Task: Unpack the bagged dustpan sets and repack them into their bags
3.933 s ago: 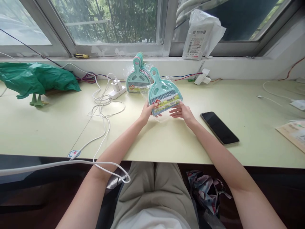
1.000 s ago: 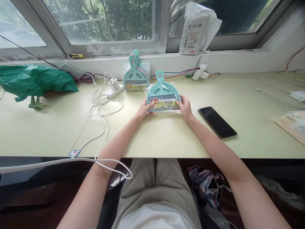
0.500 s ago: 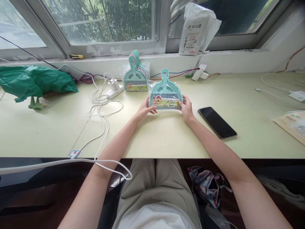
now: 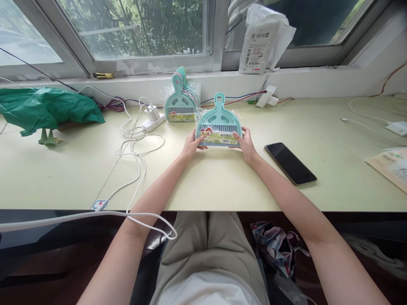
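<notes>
A mint-green dustpan and brush set (image 4: 219,120) in clear wrap is held upright above the desk, its handle pointing up. A printed label with red mushrooms crosses its lower front. My left hand (image 4: 191,145) grips the lower left corner, thumb on the front and fingertips underneath. At the lower right edge my right hand (image 4: 247,145) is closed on the same set, thumb pressed on the label. Behind and to the left, a row of similar wrapped dustpan sets (image 4: 180,99) stands against the wall.
A black phone (image 4: 290,163) lies right of my hands. White cables (image 4: 133,144) and a power strip (image 4: 153,122) spread to the left, near a green plastic bag (image 4: 51,108). On the sill are a white wrapped package (image 4: 259,46) and a yellow cutter (image 4: 103,75).
The held dustpan set has shifted slightly left. My thumbs have moved further up and inward over its label, while the things around it have stayed put.
</notes>
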Action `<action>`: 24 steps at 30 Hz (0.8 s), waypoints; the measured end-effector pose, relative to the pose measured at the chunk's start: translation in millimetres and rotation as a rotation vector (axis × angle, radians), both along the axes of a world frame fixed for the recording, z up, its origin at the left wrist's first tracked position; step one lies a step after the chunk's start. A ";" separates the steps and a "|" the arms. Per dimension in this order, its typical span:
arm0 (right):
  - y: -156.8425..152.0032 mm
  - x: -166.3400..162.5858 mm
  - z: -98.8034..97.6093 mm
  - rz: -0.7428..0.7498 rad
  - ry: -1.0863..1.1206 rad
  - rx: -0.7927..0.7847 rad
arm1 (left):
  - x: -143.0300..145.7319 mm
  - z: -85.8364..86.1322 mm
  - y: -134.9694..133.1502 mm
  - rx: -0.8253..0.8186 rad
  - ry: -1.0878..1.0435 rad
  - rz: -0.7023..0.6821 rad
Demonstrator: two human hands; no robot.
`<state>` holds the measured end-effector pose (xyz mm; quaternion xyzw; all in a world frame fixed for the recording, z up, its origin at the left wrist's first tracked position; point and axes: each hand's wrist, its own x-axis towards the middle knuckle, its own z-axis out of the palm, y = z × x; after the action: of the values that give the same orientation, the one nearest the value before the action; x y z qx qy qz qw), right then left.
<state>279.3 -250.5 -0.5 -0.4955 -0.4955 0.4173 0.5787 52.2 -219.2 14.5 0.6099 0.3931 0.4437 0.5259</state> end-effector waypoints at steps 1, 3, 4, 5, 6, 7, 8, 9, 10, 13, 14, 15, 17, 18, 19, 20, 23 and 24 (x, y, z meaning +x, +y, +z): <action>-0.4 -0.4 0.1 0.016 -0.020 0.008 | -0.2 -1.5 1.2 0.000 -0.006 0.010; 0.2 -1.0 -0.9 0.028 -0.049 0.021 | -0.4 -4.9 3.8 0.008 -0.038 0.030; 1.2 -1.1 -2.0 0.024 -0.061 0.032 | -0.6 -6.5 4.9 0.018 -0.063 0.036; 2.4 -1.1 -3.3 0.018 -0.077 0.047 | -0.8 -7.9 5.8 0.028 -0.087 0.036; 3.6 -1.0 -4.6 0.009 -0.100 0.068 | -1.1 -9.0 6.5 0.036 -0.108 0.030; 4.7 -0.7 -5.9 -0.002 -0.129 0.090 | -1.4 -9.7 6.9 0.041 -0.123 0.018; 5.5 -0.4 -6.9 -0.014 -0.160 0.109 | -1.7 -10.1 7.2 0.044 -0.134 0.004; 6.1 -0.1 -7.6 -0.024 -0.187 0.123 | -1.9 -10.2 7.3 0.045 -0.141 -0.008; 6.3 0.4 -8.1 -0.032 -0.204 0.132 | -2.0 -10.1 7.6 0.045 -0.143 -0.016; 5.9 1.7 -8.2 -0.038 -0.207 0.137 | -1.2 -10.4 8.9 0.083 -0.121 -0.006; 5.5 2.0 -8.2 -0.034 -0.204 0.136 | -0.6 -10.9 9.7 0.101 -0.103 0.005; 5.2 2.2 -8.3 -0.030 -0.201 0.133 | 0.2 -11.6 10.4 0.117 -0.084 0.018; 4.4 1.9 -8.7 -0.023 -0.195 0.124 | 1.8 -13.3 11.3 0.135 -0.047 0.049; 4.0 1.4 -8.9 -0.020 -0.189 0.119 | 2.6 -14.0 11.3 0.144 -0.028 0.070; 3.6 0.6 -9.1 -0.018 -0.179 0.115 | 3.2 -14.4 10.9 0.156 -0.010 0.095; 3.2 -0.2 -9.0 -0.016 -0.168 0.114 | 3.8 -14.4 10.1 0.174 0.007 0.122; 2.6 -1.8 -6.3 -0.012 -0.129 0.127 | 4.7 -11.5 5.8 0.224 0.045 0.187; 2.6 -1.5 -4.3 -0.014 -0.128 0.137 | 4.8 -9.8 4.1 0.233 0.049 0.204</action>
<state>277.8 -247.9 -4.8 -0.4839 -0.5553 0.3457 0.5813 57.1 -215.1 4.7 0.6343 0.4117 0.5224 0.3940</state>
